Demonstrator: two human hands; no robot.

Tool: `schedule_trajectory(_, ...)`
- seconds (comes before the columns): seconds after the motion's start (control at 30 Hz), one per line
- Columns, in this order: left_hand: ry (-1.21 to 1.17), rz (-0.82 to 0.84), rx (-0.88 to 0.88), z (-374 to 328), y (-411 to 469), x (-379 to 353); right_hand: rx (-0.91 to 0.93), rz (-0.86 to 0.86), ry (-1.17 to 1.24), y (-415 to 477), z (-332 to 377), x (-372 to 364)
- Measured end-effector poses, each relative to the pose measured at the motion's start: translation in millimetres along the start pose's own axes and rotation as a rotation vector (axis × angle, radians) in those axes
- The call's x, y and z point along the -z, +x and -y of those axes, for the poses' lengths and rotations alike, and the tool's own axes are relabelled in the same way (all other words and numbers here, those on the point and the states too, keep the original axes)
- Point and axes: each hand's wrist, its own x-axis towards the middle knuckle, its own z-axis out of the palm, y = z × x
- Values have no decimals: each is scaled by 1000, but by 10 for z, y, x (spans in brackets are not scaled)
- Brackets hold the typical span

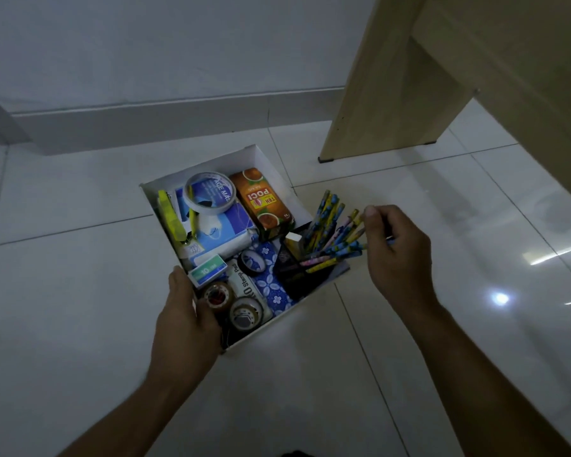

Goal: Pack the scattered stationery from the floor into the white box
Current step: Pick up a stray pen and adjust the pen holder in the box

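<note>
The white box (279, 179) rests on the tiled floor (80, 291) and serves as the reference for all positions below.

Left hand (187, 311): clasps the box's near-left corner, thumb on the left wall, fingers curled inside the box beside the clear tape rolls (233, 305).

Right hand (398, 252): positioned at the box's right corner, thumb and fingers pinched on the upper ends of the patterned pencils (330, 232). The pencils fan out of a dark holder (294, 268) standing inside that corner.

Contents:
- Far corner: orange tea carton (264, 201).
- Left of the carton: white tape ring (210, 192), lying on a blue-and-white packet (225, 225).
- Along the left wall: yellow highlighter (170, 216).
- Near-centre: green staple box (208, 268), a stamp pad tin (243, 282), a small patterned tape roll (253, 262) and blue floral material (274, 285).

Surroundings: a wooden furniture panel (393, 94) stands on the floor beyond the box's right side, well apart from it. A wall skirting (145, 123) runs behind the box.
</note>
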Motion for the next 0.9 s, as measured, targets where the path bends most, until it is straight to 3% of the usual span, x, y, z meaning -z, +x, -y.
schedule_trajectory(0.1,27,24,-26,5,10,16,99,20,-215,139,41,-86)
schedule_trajectory(0.2,27,28,-37,10,28,45,25,334,-428,349,125,-246)
schedule_trajectory(0.3,17,52,0,11,58,71,-155,592,-313,473,107,-364)
schedule_trajectory(0.37,12,57,14,35,100,87,-323,499,45,512,23,-322)
schedule_trajectory(0.47,-11,90,33,85,172,117,-517,209,468,326,-216,-203)
schedule_trajectory(0.67,-124,110,62,163,352,137,-717,344,500,-197,-451,-378)
schedule_trajectory(0.9,-103,108,21,101,673,61,-827,425,613,-111,-532,-549)
